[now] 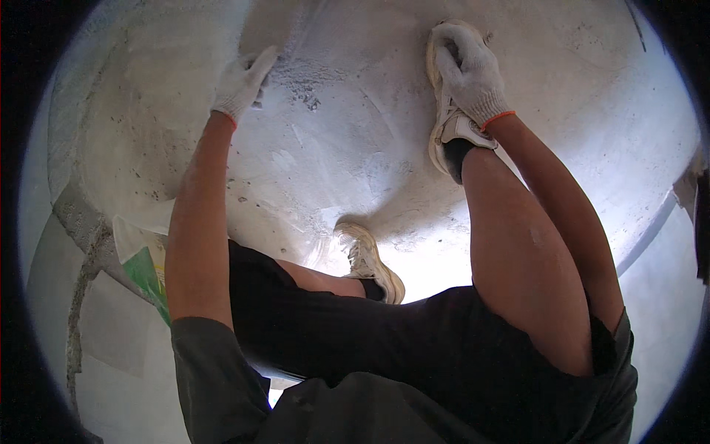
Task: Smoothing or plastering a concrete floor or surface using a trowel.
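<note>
My left hand (pixel 242 85), in a white knitted glove, is low over the dusty grey concrete floor (pixel 333 163). Its thumb stretches out, the other fingers are partly hidden below, and I see nothing held. Beside its fingertips lies a patch of loose grey grit (pixel 305 83). My right hand (pixel 470 78), gloved alike with an orange-edged cuff, is wrapped over the toe of the off-white shoe (pixel 447 122) on my right foot. The undersides of its fingers are hidden.
My other shoe (pixel 366 259) stands nearer, on my folded left leg. A white and green bag (pixel 144 266) lies beside my left arm. Rough-edged grey blocks (pixel 85 222) stand at the left. Small crumbs dot the floor, and bright light falls behind my legs.
</note>
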`<action>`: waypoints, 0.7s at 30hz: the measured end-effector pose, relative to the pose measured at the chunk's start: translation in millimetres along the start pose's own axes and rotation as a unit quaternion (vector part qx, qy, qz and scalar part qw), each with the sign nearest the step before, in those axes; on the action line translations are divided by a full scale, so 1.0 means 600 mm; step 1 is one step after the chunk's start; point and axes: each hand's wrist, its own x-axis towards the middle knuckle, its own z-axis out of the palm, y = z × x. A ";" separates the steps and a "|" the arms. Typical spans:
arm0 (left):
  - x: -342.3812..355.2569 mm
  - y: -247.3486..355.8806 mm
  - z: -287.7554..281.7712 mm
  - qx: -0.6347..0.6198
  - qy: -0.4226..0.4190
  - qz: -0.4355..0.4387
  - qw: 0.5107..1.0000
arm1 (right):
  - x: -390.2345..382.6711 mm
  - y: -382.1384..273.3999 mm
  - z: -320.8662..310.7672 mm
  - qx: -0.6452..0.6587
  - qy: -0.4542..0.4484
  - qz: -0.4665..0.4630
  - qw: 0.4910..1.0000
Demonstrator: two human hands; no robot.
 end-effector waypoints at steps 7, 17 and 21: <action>-0.002 -0.067 -0.022 -0.120 0.086 -0.050 0.988 | -0.005 0.003 -0.001 -0.023 -0.023 0.025 0.999; -0.049 -0.156 -0.001 -0.337 0.170 -0.073 0.923 | 0.000 0.002 0.008 -0.071 -0.064 0.011 0.995; -0.094 -0.153 0.052 -0.463 0.227 -0.132 0.847 | 0.000 -0.021 -0.005 -0.047 -0.062 0.043 0.996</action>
